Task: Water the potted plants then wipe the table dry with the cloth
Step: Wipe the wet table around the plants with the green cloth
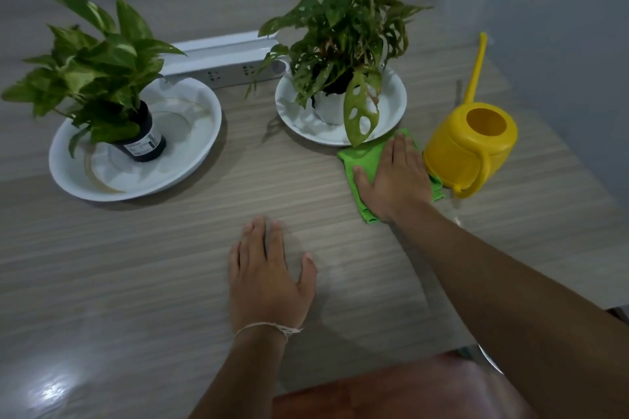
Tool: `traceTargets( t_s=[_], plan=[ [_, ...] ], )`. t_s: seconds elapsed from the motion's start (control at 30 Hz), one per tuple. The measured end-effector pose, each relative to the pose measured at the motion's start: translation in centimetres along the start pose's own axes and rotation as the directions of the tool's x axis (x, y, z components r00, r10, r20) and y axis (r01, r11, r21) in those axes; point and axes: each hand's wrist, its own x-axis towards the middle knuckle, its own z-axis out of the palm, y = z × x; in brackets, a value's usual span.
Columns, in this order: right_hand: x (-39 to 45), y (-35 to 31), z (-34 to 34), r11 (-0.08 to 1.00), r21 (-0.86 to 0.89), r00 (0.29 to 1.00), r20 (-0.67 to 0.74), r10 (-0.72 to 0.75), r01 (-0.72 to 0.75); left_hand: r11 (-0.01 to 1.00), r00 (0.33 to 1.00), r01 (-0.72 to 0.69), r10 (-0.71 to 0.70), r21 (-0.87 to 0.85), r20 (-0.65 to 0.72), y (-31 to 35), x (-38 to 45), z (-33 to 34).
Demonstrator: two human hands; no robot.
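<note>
A pale wood-grain table [170,248] fills the frame. Right of centre, the right hand [391,177] presses flat on a green cloth [360,156] (wedged between a plant's white dish [391,105] and a yellow watering can [473,143]). The left hand [269,275] rests flat, lower centre. A wide wipe could knock either neighbour.

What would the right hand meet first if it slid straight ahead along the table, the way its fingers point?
Probably the white dish under the right potted plant. The right hand lies flat on the green cloth, whose far edge already reaches the dish's rim.
</note>
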Motion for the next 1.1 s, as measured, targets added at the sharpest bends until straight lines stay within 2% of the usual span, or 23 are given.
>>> traceTargets(
  t_s=[0.4,0.57,0.73,0.9,1.1],
  plan=[
    [4.1,3.8,-0.9,0.998,-0.020,0.998,0.009,0.061,-0.061,1.000,0.999,-0.017,0.017,0.009,-0.036,-0.2,0.1,0.2],
    [5.2,3.8,-1.4,0.991,0.006,0.991,0.005,0.135,-0.135,0.999,0.998,-0.031,0.032,0.013,-0.061,-0.3,0.1,0.4],
    [5.0,3.6,-1.2,0.990,-0.015,0.991,0.004,0.137,-0.137,0.999,0.999,-0.032,0.034,0.044,-0.039,-0.3,0.1,0.4],
    [2.1,2.2,-0.6,0.989,-0.031,0.990,-0.017,0.143,-0.143,0.999,1.000,-0.022,0.022,0.039,0.017,-0.2,0.2,0.0],
    [-4.2,-0.6,0.0,0.994,-0.007,0.993,-0.034,0.113,-0.113,0.999,1.000,-0.025,0.025,-0.020,0.016,0.1,0.2,-0.3]
  ],
)
